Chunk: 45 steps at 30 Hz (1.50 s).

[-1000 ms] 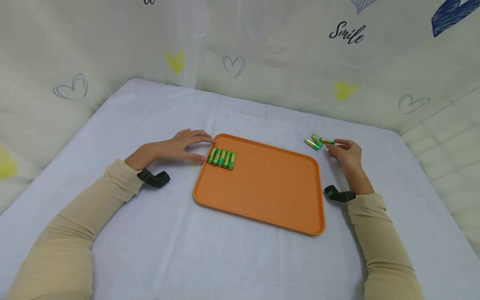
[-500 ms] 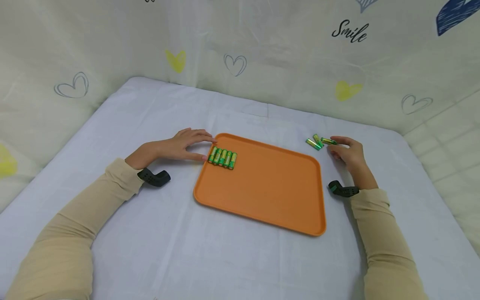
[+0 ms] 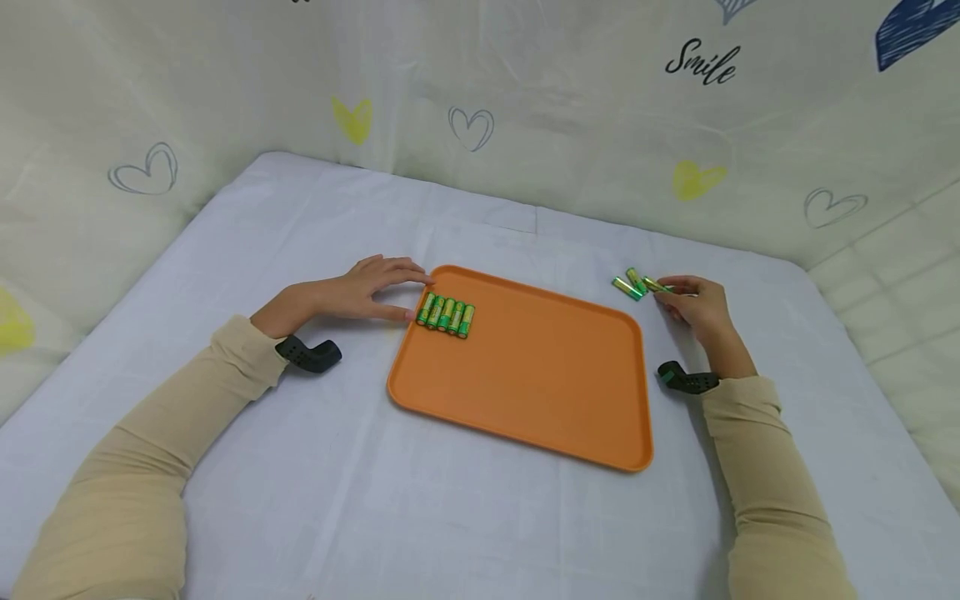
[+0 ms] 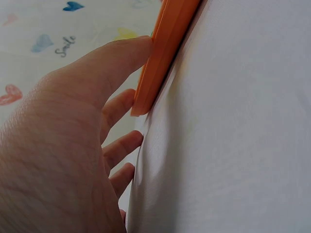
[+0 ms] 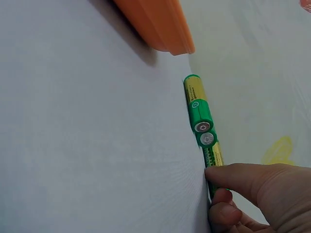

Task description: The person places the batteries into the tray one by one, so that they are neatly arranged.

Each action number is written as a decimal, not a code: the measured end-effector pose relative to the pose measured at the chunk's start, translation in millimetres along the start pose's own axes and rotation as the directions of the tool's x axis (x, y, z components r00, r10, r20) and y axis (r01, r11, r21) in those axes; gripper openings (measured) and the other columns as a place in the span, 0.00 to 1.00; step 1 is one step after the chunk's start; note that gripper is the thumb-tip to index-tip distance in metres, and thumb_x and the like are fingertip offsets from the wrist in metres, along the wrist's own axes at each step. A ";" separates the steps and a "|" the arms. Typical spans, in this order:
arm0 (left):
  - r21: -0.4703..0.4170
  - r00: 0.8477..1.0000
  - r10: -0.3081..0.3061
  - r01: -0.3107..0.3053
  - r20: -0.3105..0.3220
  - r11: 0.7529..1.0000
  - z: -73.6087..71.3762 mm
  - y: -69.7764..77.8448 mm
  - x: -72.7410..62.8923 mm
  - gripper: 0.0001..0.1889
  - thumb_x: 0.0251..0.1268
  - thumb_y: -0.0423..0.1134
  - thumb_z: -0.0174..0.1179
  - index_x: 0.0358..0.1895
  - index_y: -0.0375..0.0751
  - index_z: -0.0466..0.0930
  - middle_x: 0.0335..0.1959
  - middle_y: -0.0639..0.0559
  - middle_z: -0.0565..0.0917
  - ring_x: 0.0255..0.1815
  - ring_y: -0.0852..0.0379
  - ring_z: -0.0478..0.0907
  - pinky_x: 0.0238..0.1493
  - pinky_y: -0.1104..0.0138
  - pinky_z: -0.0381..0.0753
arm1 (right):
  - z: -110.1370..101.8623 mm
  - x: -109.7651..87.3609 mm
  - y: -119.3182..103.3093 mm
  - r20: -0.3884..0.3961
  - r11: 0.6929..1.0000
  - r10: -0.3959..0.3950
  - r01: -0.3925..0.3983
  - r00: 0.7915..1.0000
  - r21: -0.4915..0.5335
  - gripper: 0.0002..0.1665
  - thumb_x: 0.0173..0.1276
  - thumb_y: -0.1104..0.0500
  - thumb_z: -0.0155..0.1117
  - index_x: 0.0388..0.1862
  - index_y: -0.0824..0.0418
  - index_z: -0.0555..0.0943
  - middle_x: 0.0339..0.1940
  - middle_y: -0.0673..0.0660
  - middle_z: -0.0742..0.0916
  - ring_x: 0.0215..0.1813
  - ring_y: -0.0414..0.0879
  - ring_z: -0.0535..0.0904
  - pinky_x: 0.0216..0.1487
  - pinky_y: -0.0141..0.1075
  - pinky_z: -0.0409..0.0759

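Note:
A row of several green-and-yellow batteries (image 3: pixel 445 316) lies side by side in the upper left corner of an orange tray (image 3: pixel 525 383). My left hand (image 3: pixel 360 292) rests at that corner, thumb and forefinger touching the rim, fingers spread and fairly straight; the left wrist view shows the thumb against the tray's outer side. Beyond the tray's right end, three loose batteries lie close together on the cloth. With thumb and fingers my right hand (image 3: pixel 696 307) pinches the nearest one (image 5: pixel 214 154), whose end is hidden by the fingers. The other two loose batteries (image 3: pixel 632 283) lie just left of it.
White cloth (image 3: pixel 480 525) covers the table under the tray. Behind the table's far edge hangs a pale curtain (image 3: pixel 570 108) printed with hearts and lettering. A black wrist strap piece (image 3: pixel 309 356) sits on the left wrist, a similar one (image 3: pixel 687 379) on the right.
My right hand shifted slightly right, then its fingers closed on the end of the loose battery, which has turned a little. The left hand and the row in the tray stay put.

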State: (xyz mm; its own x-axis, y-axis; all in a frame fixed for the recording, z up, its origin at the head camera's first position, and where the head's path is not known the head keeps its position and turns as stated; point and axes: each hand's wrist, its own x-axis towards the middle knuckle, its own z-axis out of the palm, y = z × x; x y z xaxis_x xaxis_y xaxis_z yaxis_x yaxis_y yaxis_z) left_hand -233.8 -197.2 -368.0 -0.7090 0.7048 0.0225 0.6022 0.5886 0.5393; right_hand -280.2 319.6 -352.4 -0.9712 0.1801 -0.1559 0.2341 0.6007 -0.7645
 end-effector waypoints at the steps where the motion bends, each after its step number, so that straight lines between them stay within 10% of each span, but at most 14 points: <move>1: 0.002 1.000 -0.002 0.002 0.001 1.000 0.1 0.1 0.1 0.30 0.67 0.54 0.60 0.71 0.54 0.66 0.69 0.52 0.65 0.74 0.49 0.53 0.72 0.43 0.38 | 0.0 -0.8 0.1 -0.002 1.000 -0.004 0.004 1.000 0.005 0.26 0.69 0.57 0.64 0.63 0.65 0.74 0.38 0.47 0.76 0.27 0.32 0.71 0.29 0.23 0.72; 45: -0.016 0.997 -0.065 0.066 0.035 0.998 -2.7 4.1 -0.9 0.34 0.67 0.55 0.60 0.73 0.52 0.63 0.72 0.47 0.61 0.77 0.45 0.46 0.73 0.43 0.32 | 14.2 -41.4 -32.5 0.029 0.973 -0.224 0.225 0.974 -0.056 0.26 0.72 0.55 0.60 0.62 0.70 0.74 0.45 0.56 0.77 0.27 0.34 0.76 0.28 0.24 0.75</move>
State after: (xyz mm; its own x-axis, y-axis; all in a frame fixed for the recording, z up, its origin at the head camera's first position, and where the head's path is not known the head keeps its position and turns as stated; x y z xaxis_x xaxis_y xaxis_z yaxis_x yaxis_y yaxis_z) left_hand -231.7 -196.4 -363.6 -0.7337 0.6782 -0.0419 0.5483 0.6273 0.5531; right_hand -248.3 281.6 -329.9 -0.9998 0.0182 0.0013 0.0112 0.6682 -0.7439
